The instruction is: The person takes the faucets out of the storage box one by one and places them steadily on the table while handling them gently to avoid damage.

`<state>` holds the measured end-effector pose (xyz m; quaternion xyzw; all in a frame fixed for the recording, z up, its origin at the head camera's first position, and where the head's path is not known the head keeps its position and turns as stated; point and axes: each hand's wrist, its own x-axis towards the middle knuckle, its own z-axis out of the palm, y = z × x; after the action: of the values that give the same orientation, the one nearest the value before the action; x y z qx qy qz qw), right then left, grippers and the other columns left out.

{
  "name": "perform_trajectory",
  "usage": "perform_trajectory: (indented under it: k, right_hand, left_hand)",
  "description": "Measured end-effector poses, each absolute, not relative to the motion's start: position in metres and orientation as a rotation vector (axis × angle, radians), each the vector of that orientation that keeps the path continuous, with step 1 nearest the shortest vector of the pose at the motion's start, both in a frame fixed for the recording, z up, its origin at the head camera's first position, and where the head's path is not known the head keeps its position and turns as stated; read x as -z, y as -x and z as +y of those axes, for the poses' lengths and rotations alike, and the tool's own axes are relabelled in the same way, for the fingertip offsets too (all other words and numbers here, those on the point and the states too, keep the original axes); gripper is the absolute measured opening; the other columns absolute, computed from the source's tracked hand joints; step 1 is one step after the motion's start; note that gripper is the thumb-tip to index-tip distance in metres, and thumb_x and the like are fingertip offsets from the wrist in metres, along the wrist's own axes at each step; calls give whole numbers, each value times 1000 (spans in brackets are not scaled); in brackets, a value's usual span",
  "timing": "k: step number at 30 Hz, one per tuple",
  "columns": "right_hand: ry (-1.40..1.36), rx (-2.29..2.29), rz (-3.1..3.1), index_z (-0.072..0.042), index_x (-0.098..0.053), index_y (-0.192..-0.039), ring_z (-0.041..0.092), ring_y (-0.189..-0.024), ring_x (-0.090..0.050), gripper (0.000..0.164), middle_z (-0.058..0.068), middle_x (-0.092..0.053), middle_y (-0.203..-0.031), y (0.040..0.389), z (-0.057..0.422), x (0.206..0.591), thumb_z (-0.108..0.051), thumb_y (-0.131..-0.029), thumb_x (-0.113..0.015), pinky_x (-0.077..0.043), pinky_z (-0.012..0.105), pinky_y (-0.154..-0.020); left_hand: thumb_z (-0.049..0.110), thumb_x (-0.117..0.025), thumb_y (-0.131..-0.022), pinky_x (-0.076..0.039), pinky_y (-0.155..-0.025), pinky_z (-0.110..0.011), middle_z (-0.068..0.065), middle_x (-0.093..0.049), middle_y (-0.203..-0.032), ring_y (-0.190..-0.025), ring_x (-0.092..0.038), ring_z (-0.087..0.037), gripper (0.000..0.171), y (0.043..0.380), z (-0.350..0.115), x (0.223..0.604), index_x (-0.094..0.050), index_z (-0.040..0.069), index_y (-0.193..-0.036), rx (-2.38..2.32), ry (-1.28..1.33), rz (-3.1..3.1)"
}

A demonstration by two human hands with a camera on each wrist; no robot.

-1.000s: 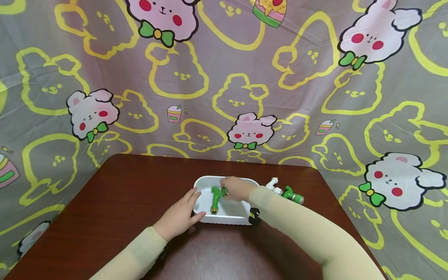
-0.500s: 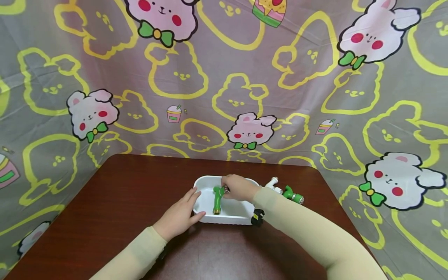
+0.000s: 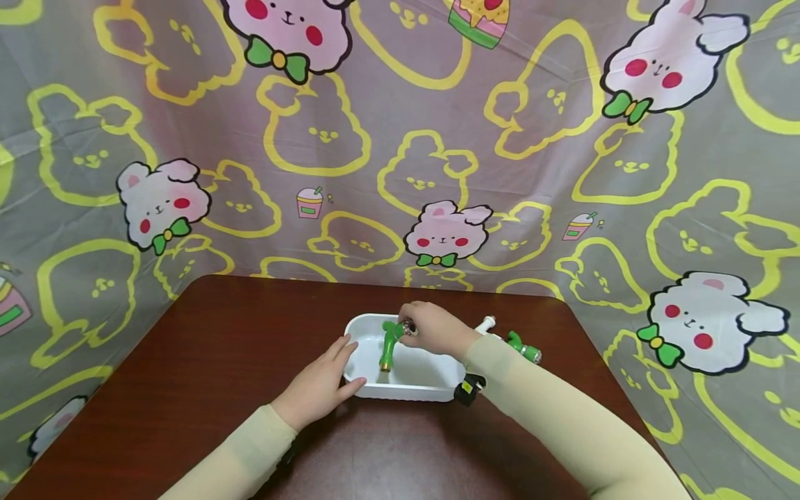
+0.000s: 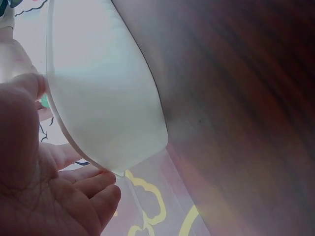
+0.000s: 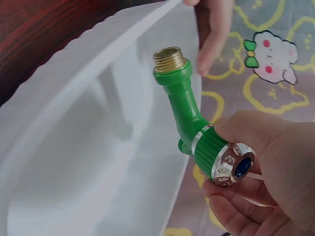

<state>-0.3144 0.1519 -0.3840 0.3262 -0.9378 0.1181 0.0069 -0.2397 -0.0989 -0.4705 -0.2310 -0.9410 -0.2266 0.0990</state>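
Observation:
A green plastic tap [image 3: 392,340] with a brass threaded end hangs over the white basin [image 3: 409,393]. My right hand [image 3: 435,326] pinches it by its ribbed knob with the silver ring; in the right wrist view the thumb and fingers of the right hand [image 5: 280,167] lie on either side of that knob. The threaded end points down toward the basin floor in the head view. My left hand [image 3: 317,385] rests on the basin's left end, its fingers extended along the rim. From the left wrist, the fingertips touch the rim of the basin [image 4: 108,88].
To the right of the basin, on the brown table [image 3: 250,333], lie a white tap [image 3: 485,324], partly hidden behind the right arm, and another green tap [image 3: 523,348]. A cartoon-printed cloth [image 3: 362,167] encloses the table behind and at the sides.
My right hand has risen and shifted slightly right, lifting the green tap from the basin floor. The left hand keeps its place on the rim.

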Motion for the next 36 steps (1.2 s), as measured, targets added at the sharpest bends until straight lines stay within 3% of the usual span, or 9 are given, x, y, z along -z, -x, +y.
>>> perform_trajectory:
  k: [14,26,36]
  right_hand:
    - [-801,-566,-2901,-11,-69,-114,13,-91,-63,30,0,-69,-104,306,194,370,-27,-92,-80,-57,33,-84]
    - [-625,-722,-2841,-11,-70,-114,15,-83,-59,29,-2,-66,-94,295,228,368,-25,-91,-80,-53,31,-74]
    - [-522,-752,-2770,-12,-70,-114,21,-90,-63,28,0,-67,-99,285,254,377,-23,-90,-81,-54,36,-79]
  left_hand:
    - [36,-72,-97,-50,-106,-49,-27,-44,-156,-137,-54,-42,67,240,-98,470,-50,-4,-146,640,705,-2769]
    - [36,-71,-98,-51,-105,-49,-29,-42,-157,-136,-54,-42,68,239,-101,472,-49,-5,-148,644,709,-2770]
    - [37,-71,-98,-51,-105,-49,-29,-42,-156,-136,-55,-42,69,240,-100,475,-49,-4,-148,632,712,-2755]
